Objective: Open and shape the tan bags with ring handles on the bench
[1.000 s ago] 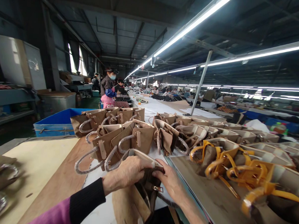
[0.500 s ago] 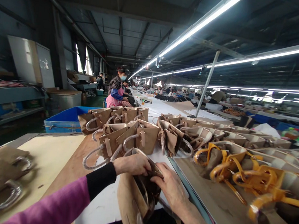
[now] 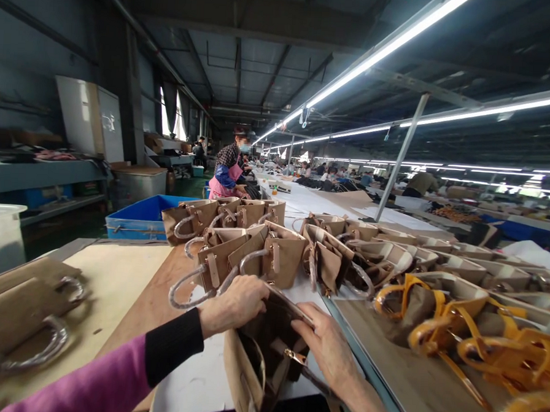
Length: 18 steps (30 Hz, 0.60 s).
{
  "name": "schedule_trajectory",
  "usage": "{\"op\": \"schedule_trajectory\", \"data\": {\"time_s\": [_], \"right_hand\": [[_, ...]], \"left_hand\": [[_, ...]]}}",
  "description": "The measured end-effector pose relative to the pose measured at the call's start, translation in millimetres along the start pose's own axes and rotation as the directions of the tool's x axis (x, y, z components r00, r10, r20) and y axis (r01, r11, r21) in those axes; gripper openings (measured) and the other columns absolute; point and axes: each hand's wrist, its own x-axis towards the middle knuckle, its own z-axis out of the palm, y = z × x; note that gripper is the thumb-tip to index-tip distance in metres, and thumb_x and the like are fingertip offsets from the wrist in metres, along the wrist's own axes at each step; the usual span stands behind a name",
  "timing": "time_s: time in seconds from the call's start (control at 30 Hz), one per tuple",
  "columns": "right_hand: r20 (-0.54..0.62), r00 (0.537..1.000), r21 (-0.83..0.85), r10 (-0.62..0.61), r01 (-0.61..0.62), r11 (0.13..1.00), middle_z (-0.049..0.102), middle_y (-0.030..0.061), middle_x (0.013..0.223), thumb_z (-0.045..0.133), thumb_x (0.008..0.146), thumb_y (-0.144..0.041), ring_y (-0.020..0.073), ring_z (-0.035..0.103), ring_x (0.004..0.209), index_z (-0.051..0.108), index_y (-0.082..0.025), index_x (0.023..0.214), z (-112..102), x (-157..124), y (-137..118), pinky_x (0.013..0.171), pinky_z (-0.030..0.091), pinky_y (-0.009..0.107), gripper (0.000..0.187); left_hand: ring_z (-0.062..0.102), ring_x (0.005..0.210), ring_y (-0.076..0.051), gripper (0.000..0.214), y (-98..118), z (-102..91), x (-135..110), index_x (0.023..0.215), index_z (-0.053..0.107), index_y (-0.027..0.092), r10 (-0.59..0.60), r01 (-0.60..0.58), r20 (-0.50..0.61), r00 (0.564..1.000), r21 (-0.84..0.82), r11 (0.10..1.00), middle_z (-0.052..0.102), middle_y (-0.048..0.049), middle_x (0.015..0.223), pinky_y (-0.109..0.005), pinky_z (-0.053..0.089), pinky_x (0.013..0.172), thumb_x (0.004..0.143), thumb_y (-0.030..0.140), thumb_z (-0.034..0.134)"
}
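Observation:
A tan handbag (image 3: 243,367) stands open at the near edge of the table, its dark inside showing. My left hand (image 3: 235,302) grips the far rim of the bag's mouth, fingers curled over it. My right hand (image 3: 327,344) rests on the bag's right rim beside a small gold clasp (image 3: 292,355), fingers bent onto the edge. A wrapped handle hangs down the bag's front.
Several tan handbags (image 3: 236,247) with wrapped handles stand in rows beyond. Bags with orange handles (image 3: 462,326) lie at the right. More tan bags (image 3: 20,315) lie at the left. A blue bin (image 3: 136,217) and a person in a pink apron (image 3: 228,166) are farther back.
The view has swung left and down. The bag's mouth now gapes wider between my hands, and the gold clasp shows.

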Motion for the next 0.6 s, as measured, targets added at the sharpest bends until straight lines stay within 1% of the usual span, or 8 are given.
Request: {"op": "schedule_trajectory", "data": {"time_s": [0.1,0.23,0.3,0.37,0.43,0.5,0.57,0.6], "right_hand": [[0.044,0.999,0.064,-0.012,0.009,0.998,0.059,-0.0007,0.083,0.048,0.079,-0.023,0.0174,0.055,0.080,0.059,-0.023,0.081,-5,2,3,0.074,0.040,0.027,0.012],[0.084,0.996,0.108,0.025,-0.034,0.994,0.062,0.0002,0.083,0.049,0.077,-0.027,0.0200,0.056,0.082,0.063,-0.023,0.081,-17,0,11,0.074,0.042,0.028,0.015],[0.107,0.992,0.131,0.068,-0.082,0.988,0.063,0.0005,0.080,0.050,0.077,-0.030,0.0210,0.056,0.081,0.065,-0.023,0.083,-23,-3,14,0.073,0.043,0.028,0.018],[0.135,0.986,0.161,0.098,-0.120,0.980,0.063,0.0007,0.078,0.049,0.076,-0.031,0.0216,0.057,0.080,0.066,-0.022,0.084,-28,-6,14,0.072,0.045,0.029,0.021],[0.157,0.981,0.186,0.112,-0.141,0.973,0.064,0.0010,0.077,0.049,0.076,-0.033,0.0220,0.058,0.081,0.067,-0.021,0.085,-31,-8,13,0.073,0.045,0.029,0.023],[0.165,0.979,0.205,0.119,-0.152,0.967,0.064,0.0012,0.076,0.049,0.075,-0.032,0.0224,0.058,0.082,0.068,-0.020,0.087,-33,-10,12,0.075,0.045,0.029,0.025],[0.186,0.974,0.231,0.130,-0.172,0.958,0.064,0.0011,0.075,0.050,0.075,-0.031,0.0224,0.059,0.083,0.068,-0.020,0.090,-36,-10,13,0.077,0.044,0.029,0.026],[0.204,0.970,0.246,0.134,-0.183,0.952,0.064,0.0011,0.075,0.050,0.075,-0.030,0.0223,0.059,0.083,0.068,-0.019,0.092,-37,-10,14,0.077,0.044,0.029,0.027]], "left_hand": [[0.063,0.081,-0.020,0.011,-5,-3.4,-9,0.076,0.068,0.021,0.008,-0.007,-0.026,1.000,0.056,0.998,0.069,-0.0036,0.081,-0.028,0.046,0.072,0.076,0.020,0.057],[0.059,0.080,-0.017,0.012,-3,-5.1,-18,0.077,0.063,0.020,0.145,-0.142,-0.035,0.989,0.065,0.988,0.065,-0.0021,0.082,-0.026,0.045,0.072,0.081,0.019,0.052],[0.056,0.080,-0.017,0.014,0,-5.8,-19,0.075,0.059,0.019,0.187,-0.178,-0.084,0.979,0.105,0.978,0.061,-0.0024,0.083,-0.027,0.044,0.071,0.083,0.017,0.048],[0.053,0.085,-0.018,0.013,1,-6.3,-18,0.071,0.055,0.018,0.201,-0.184,-0.153,0.967,0.119,0.976,0.058,-0.0027,0.088,-0.029,0.042,0.075,0.081,0.014,0.048],[0.050,0.089,-0.018,0.008,0,-5.6,-16,0.075,0.051,0.018,0.201,-0.197,-0.202,0.959,0.039,0.980,0.055,-0.0023,0.095,-0.029,0.040,0.079,0.075,0.010,0.051],[0.050,0.089,-0.016,0.026,-5,-3.2,-14,0.089,0.047,0.020,0.175,-0.203,-0.206,0.963,-0.123,0.971,0.053,-0.0015,0.100,-0.027,0.041,0.079,0.068,0.006,0.053],[0.052,0.087,-0.015,0.045,-12,0.2,-11,0.104,0.040,0.021,0.144,-0.180,-0.147,0.979,-0.265,0.947,0.054,-0.0008,0.101,-0.024,0.042,0.076,0.065,0.006,0.056],[0.053,0.087,-0.015,0.051,-15,1.6,-10,0.109,0.038,0.021,0.136,-0.161,-0.102,0.985,-0.300,0.940,0.055,-0.0004,0.100,-0.024,0.042,0.076,0.064,0.007,0.058]]}}
